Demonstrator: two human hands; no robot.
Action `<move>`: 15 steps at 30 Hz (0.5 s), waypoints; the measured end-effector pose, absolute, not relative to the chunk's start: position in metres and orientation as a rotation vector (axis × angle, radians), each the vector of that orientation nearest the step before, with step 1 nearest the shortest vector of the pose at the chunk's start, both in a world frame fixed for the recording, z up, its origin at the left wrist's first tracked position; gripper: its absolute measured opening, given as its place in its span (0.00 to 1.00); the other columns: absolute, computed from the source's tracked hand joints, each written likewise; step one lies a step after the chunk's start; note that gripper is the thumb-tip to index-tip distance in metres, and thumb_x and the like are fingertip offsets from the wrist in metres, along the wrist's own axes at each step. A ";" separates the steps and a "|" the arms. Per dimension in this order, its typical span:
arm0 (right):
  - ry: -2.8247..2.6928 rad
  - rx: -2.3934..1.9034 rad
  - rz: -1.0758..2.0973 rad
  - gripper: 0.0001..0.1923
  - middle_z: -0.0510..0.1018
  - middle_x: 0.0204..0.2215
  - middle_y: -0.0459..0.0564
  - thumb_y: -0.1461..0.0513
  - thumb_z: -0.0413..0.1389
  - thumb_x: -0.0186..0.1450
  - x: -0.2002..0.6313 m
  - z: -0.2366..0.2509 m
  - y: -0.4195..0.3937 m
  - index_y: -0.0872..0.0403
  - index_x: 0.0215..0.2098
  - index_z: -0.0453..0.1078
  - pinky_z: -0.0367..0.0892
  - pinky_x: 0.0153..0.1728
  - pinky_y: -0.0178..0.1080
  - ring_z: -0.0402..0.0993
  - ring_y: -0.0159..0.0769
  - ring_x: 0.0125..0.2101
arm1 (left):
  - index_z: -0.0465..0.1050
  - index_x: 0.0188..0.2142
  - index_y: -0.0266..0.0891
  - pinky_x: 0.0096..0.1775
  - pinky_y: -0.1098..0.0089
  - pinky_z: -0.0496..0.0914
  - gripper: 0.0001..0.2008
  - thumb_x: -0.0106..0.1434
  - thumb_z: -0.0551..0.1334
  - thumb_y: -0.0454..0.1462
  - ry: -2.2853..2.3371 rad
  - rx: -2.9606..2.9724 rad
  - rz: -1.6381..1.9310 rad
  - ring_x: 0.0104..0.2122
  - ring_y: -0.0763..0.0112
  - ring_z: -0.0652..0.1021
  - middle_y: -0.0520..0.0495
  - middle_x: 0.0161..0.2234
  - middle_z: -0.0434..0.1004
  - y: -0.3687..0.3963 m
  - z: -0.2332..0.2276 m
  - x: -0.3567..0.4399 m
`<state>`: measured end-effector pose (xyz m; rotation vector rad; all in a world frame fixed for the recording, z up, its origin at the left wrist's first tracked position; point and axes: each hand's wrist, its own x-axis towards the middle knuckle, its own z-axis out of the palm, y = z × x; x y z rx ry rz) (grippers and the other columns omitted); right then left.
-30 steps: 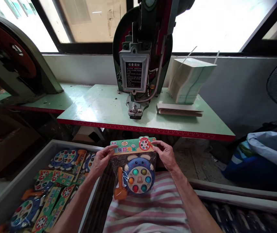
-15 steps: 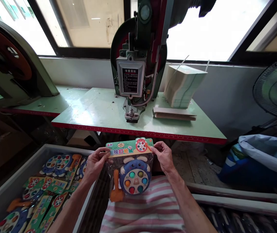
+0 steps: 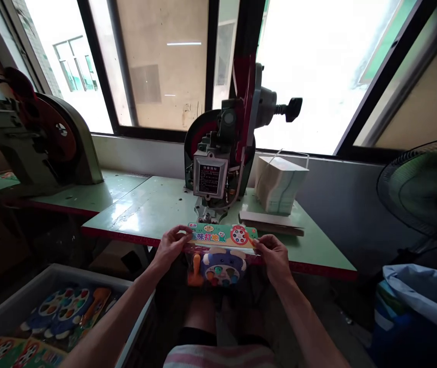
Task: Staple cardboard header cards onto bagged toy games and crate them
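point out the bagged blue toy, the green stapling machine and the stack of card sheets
bagged blue toy with green header card (image 3: 223, 235), head view, on the header card
green stapling machine (image 3: 218, 153), head view, on its body
stack of card sheets (image 3: 279, 184), head view, on its front face

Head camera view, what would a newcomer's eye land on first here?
The bagged toy, held by its card header between the left hand and right hand, at the green table's front edge. Just behind stands the green press machine, against bright windows.
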<state>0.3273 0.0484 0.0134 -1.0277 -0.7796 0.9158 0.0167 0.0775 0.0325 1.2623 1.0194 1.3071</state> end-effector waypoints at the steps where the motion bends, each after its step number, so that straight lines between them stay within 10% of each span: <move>1: -0.781 -1.030 0.907 0.24 0.75 0.21 0.42 0.53 0.79 0.41 0.330 0.017 0.057 0.53 0.24 0.72 0.68 0.24 0.34 0.69 0.30 0.21 | 0.76 0.35 0.39 0.28 0.72 0.72 0.16 0.54 0.73 0.46 1.013 1.284 1.306 0.23 0.68 0.80 0.51 0.24 0.81 0.089 0.036 0.021; 15: -0.745 -1.048 0.807 0.24 0.74 0.19 0.42 0.54 0.78 0.37 0.345 0.027 0.118 0.53 0.22 0.71 0.66 0.20 0.35 0.68 0.30 0.18 | 0.64 0.32 0.43 0.21 0.73 0.67 0.16 0.53 0.71 0.43 0.970 1.346 1.371 0.17 0.73 0.73 0.57 0.19 0.72 0.170 0.055 0.047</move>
